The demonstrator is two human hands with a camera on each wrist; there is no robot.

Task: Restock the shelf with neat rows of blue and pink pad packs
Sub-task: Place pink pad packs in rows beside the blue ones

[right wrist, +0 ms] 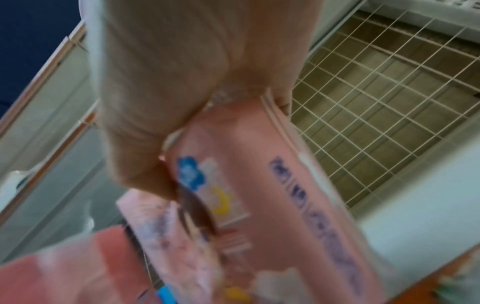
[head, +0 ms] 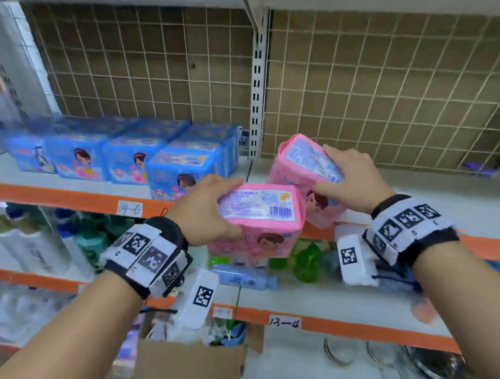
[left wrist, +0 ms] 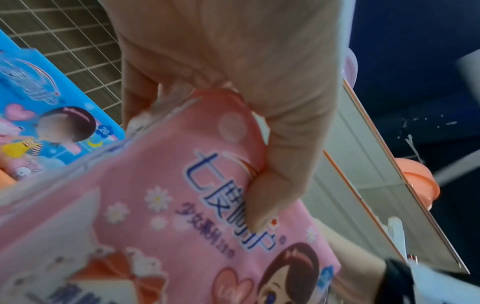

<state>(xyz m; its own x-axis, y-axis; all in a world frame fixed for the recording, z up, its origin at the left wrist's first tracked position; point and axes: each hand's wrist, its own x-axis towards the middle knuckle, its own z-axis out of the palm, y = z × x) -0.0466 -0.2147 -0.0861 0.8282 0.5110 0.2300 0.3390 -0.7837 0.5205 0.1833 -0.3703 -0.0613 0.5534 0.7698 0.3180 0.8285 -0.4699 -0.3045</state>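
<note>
Pink packs, two: soft film-wrapped blocks, glossy, rounded corners; likely light, squashy and a little slippery, best taken across the top and sides. Left hand point(head: 205, 210) grips one pink pack point(head: 257, 218) at the shelf point(head: 423, 205) front edge; right hand point(head: 352, 178) grips the second pink pack point(head: 303, 161), tilted over the shelf. Blue packs point(head: 126, 157) stand in rows just left.

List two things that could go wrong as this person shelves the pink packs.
1. The right hand holds its pink pack tilted, so it may land crooked.
2. The left hand holds its pack off the shelf edge, close to the blue packs; it could nudge that row.
</note>
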